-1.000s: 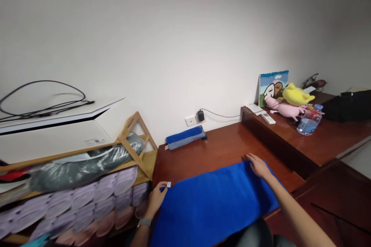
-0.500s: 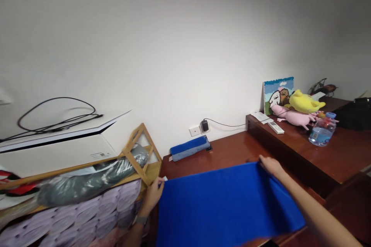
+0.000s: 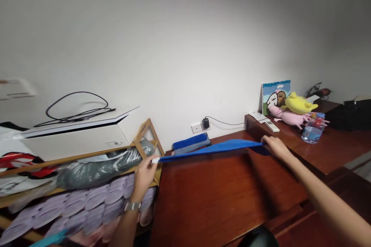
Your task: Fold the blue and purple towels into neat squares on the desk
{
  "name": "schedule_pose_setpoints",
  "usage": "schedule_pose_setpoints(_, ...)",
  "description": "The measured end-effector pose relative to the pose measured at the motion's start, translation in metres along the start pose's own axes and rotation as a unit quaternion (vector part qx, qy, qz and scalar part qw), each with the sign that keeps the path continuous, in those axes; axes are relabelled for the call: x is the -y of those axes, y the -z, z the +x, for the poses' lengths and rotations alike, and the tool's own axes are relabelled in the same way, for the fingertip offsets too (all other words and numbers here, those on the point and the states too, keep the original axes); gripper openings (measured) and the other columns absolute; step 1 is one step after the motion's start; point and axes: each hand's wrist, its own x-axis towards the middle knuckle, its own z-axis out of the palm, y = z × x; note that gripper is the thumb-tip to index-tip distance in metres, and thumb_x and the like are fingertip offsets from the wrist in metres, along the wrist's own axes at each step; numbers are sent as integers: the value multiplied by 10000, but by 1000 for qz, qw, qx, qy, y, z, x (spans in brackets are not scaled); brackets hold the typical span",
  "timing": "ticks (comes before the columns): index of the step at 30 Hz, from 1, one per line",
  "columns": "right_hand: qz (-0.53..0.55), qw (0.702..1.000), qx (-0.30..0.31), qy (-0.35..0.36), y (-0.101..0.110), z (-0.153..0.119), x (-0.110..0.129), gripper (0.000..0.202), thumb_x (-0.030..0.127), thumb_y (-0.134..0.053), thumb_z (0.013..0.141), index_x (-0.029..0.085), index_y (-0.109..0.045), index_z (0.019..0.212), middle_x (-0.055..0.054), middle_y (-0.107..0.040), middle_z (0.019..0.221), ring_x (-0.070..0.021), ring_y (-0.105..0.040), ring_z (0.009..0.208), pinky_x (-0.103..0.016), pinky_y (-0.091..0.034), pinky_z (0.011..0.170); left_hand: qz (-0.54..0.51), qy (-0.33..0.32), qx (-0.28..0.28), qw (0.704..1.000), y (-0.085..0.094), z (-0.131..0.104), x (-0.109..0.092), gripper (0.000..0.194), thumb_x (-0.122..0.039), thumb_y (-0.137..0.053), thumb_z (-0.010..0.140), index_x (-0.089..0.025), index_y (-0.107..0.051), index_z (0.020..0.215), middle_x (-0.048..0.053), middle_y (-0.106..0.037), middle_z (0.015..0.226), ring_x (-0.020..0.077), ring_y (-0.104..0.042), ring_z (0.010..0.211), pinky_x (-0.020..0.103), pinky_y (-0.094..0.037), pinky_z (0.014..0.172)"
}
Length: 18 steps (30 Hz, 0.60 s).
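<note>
A blue towel [image 3: 214, 148] is stretched between my two hands above the reddish-brown desk [image 3: 203, 193], seen nearly edge-on as a thin band. My left hand [image 3: 145, 171] pinches its left corner, where a small white tag shows. Closed on the right corner is my right hand [image 3: 274, 146]. Behind the towel, against the wall, lies a folded blue and grey cloth [image 3: 191, 142], partly covered by the towel.
On the raised right shelf [image 3: 327, 158] are a water bottle [image 3: 313, 129], a remote [image 3: 271, 126], plush toys [image 3: 298, 104] and a picture [image 3: 275, 94]. At left, a wooden rack [image 3: 139, 146] holds a white box [image 3: 81, 142] and several lilac slippers [image 3: 55, 210]. A plug [image 3: 206, 123] sits in the wall socket.
Both hands have risen, and the towel has swung from hanging broad over the desk to a thin raised band, baring the desk surface. The view has shifted slightly left.
</note>
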Motion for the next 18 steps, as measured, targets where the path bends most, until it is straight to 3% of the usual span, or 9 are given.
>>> schedule_pose_setpoints(6,16,998,66,-13,-115,-97,25,121,170,-609,854,235,-654,946,-69,-744,938,-256,-647,916,-350,-412,824,87,47,186,978,-50,-162,43,240,-344,-450,858,-315,-688,850,63,-797,878,306,-743,894,419,-578,863)
schedule_pose_setpoints(8,19,997,75,-21,-141,-123,28,149,143,-582,832,238,-643,928,-68,-740,952,-263,-639,942,-383,-413,898,79,62,195,976,-58,-203,55,268,-354,-435,867,-332,-702,892,68,-818,964,312,-755,996,438,-586,925)
schedule_pose_setpoints(12,35,995,83,-52,-168,-153,18,210,131,-501,845,234,-639,964,-82,-723,1004,-253,-633,962,-394,-417,970,96,59,184,977,-54,-243,67,306,-352,-452,867,-337,-726,1002,81,-813,1114,324,-740,1116,482,-567,1032)
schedule_pose_setpoints(18,52,993,68,-78,-168,-177,1,282,148,-505,860,245,-680,1058,-116,-709,1101,-263,-637,986,-327,-474,815,180,27,220,958,-33,-266,72,274,-334,-500,852,-353,-723,1011,70,-811,1120,335,-737,1120,490,-560,1045)
